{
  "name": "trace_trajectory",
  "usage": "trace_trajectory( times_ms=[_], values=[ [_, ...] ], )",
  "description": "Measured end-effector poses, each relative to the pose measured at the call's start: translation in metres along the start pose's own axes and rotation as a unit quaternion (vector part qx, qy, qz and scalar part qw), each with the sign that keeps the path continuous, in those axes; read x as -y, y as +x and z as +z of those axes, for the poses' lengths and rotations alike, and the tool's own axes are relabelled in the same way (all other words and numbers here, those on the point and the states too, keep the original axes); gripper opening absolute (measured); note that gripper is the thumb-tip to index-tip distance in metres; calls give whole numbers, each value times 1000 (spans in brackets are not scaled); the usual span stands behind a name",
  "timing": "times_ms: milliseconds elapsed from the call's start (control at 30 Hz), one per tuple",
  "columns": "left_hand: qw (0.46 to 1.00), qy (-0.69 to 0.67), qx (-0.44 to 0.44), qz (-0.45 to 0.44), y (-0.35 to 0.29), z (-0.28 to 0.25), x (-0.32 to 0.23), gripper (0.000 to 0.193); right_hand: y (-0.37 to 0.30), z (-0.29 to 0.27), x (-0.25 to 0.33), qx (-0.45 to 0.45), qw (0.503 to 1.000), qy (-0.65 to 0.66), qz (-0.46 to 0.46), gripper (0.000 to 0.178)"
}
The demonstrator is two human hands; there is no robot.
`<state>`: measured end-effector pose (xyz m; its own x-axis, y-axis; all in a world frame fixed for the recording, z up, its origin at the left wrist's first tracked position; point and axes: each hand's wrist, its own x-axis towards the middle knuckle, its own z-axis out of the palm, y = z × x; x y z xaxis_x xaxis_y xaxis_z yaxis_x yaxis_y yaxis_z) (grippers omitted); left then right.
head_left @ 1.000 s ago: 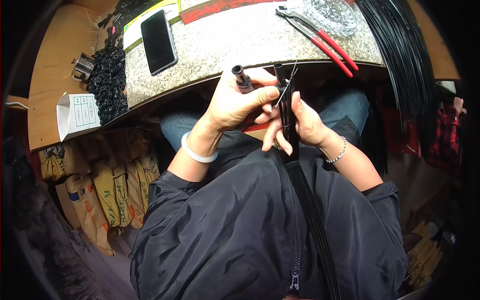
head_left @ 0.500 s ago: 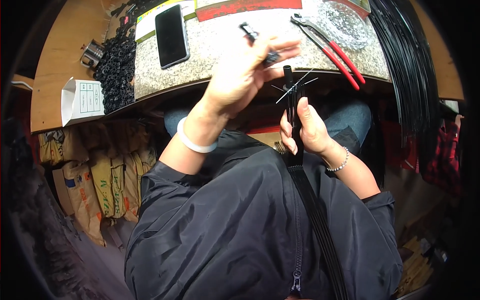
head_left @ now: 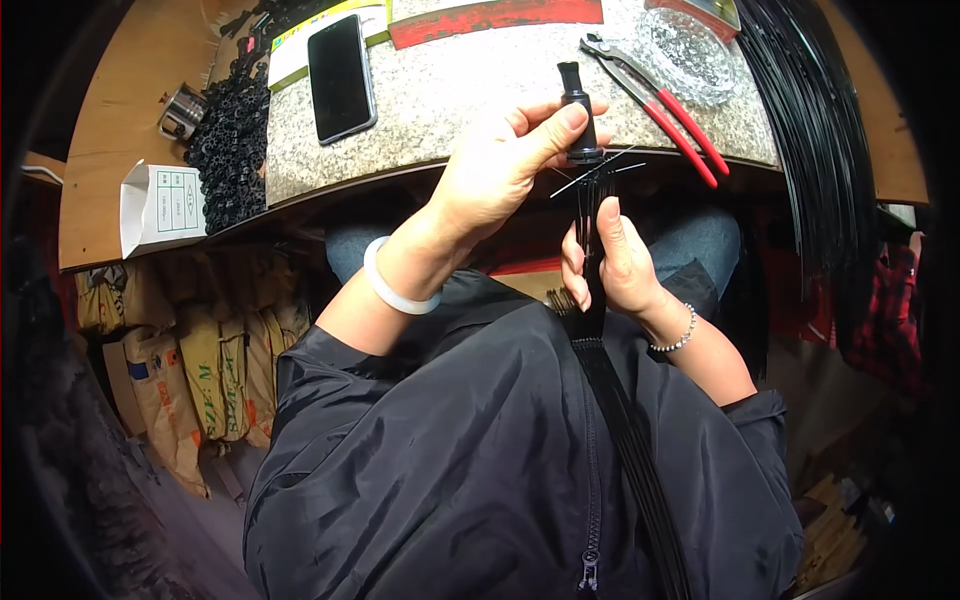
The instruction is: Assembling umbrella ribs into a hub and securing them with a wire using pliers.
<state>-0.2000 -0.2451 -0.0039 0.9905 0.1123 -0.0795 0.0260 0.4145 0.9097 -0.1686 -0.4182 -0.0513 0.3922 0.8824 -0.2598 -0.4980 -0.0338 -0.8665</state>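
Two grips: left hand pinches black cap atop rod bundle.

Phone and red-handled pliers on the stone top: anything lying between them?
In the head view, bare speckled stone top lies between the phone and the pliers; the left hand holds a black cap up over that stretch.

A speckled stone slab lies on a wooden bench. On the slab, a black phone rests left of red-handled pliers. A heap of small black parts sits left of the phone, with a white box beyond.
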Motion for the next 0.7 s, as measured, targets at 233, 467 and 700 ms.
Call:
trace_trajectory(
  times_ms=[233, 467, 700],
  values=[
    [998, 45, -29, 22, 1, -2, 3, 39, 2, 2, 0, -2, 1000, -1, 6, 69],
    [999, -22, 40, -15, -4, -9, 2, 34, 1, 2, 1, 0, 1000, -3, 4, 69],
    [997, 9, 59, -45, -6, -11, -1, 31, 1, 2, 1, 5, 1000, 2, -4, 68]
  ],
)
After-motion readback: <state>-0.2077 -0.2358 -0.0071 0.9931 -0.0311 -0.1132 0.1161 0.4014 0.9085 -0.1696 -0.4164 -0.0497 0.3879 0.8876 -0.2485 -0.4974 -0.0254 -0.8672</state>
